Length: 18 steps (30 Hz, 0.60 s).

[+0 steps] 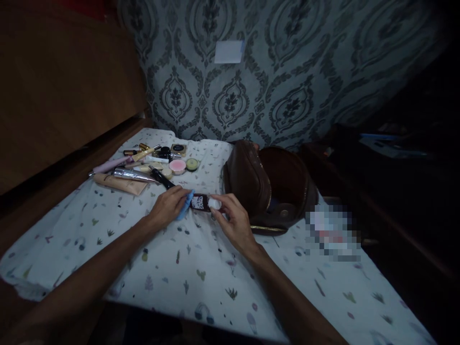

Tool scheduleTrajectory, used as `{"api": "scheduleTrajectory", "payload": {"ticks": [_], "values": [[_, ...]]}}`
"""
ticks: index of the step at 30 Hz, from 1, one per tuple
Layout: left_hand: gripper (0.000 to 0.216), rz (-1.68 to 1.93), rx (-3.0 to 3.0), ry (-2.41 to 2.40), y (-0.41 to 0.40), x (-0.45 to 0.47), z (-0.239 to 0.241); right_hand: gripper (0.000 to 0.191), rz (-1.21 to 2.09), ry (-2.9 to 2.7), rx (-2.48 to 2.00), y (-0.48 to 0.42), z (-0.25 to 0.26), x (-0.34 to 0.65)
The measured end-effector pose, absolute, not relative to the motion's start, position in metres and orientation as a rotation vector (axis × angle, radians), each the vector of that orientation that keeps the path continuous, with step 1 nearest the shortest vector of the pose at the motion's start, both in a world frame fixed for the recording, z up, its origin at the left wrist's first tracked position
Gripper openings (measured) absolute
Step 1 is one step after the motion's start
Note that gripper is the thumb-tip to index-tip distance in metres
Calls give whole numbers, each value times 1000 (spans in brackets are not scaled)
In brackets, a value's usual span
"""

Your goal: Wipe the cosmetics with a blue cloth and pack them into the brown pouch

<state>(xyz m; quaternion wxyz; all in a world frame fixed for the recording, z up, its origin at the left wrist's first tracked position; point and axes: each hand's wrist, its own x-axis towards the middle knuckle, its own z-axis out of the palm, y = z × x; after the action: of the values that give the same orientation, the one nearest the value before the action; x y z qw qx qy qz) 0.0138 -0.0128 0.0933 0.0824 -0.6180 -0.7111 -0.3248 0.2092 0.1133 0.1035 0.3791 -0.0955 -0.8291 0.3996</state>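
A small dark bottle (198, 202) with a patterned label and a white cap lies sideways between my hands, just above the cloth-covered table. My right hand (235, 220) is closed with thumb and fingers on its white cap end. My left hand (168, 207) is closed on a blue cloth (184, 207), which is pressed against the bottle's other end. The brown leather bag (247, 179) stands open just beyond my right hand. A black-handled brush (162, 177) lies close to my left fingers, its near end partly hidden.
Makeup items lie at the back left: a pink round jar (177, 166), a green-lidded jar (191, 165), a beige tube (120, 184) and several others. A patterned cloth (165, 282) covers the table. Wooden furniture (68, 86) borders the left; a pixelated item (332, 233) lies at the right.
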Motion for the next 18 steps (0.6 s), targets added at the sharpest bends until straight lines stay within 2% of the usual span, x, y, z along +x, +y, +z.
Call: {"api": "scheduleTrajectory", "payload": {"ticks": [5,9,18], "values": [[31,-1132,-1913,-1872,-16,35,109,24,1033,-2102,-216,111,104,209],[32,-1038,-1970,-1706,-15,50,113,23,1015,-2106,-205,109,105,209],[31,-960,-1929,-1924,-13,24,94,18,999,-2094,-268,111,104,208]]}}
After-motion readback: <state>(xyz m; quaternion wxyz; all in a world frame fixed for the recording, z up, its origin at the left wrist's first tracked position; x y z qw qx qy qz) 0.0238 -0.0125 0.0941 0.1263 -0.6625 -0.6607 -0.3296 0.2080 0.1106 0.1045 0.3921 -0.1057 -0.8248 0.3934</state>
